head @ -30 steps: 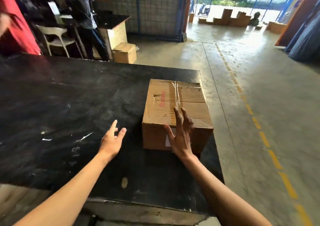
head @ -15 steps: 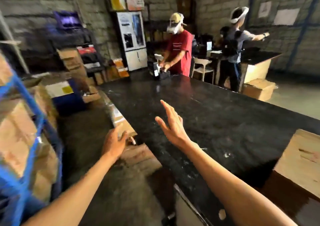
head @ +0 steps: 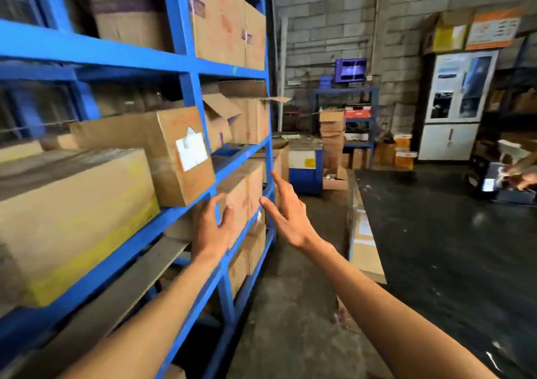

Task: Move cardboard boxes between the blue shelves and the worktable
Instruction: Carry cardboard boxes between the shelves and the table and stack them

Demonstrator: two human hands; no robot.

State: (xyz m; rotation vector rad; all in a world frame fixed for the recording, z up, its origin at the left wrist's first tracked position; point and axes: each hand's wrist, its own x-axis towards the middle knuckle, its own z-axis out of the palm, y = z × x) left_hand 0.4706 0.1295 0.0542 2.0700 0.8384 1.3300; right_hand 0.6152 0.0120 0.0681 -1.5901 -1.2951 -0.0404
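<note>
The blue shelves (head: 186,68) fill the left of the head view, stacked with several cardboard boxes. A box with a white label (head: 162,152) juts out from the middle shelf. Below it sits another cardboard box (head: 244,192) on a lower shelf. My left hand (head: 213,224) reaches with straight fingers to the front of that lower box, beside a blue upright. My right hand (head: 286,213) hovers open, fingers spread, just right of the shelf's end post, holding nothing. The black worktable (head: 436,248) lies to the right.
A long box with yellow tape (head: 66,222) fills the near left shelf. A flat cardboard sheet (head: 363,242) leans on the table's side. A blue machine (head: 305,169), stacked boxes (head: 331,134) and a white cabinet (head: 456,102) stand at the back. Concrete aisle runs between shelves and table.
The view has swung left from the worktable and its box to the blue shelves. Both empty hands have moved from above the table to the shelf front.
</note>
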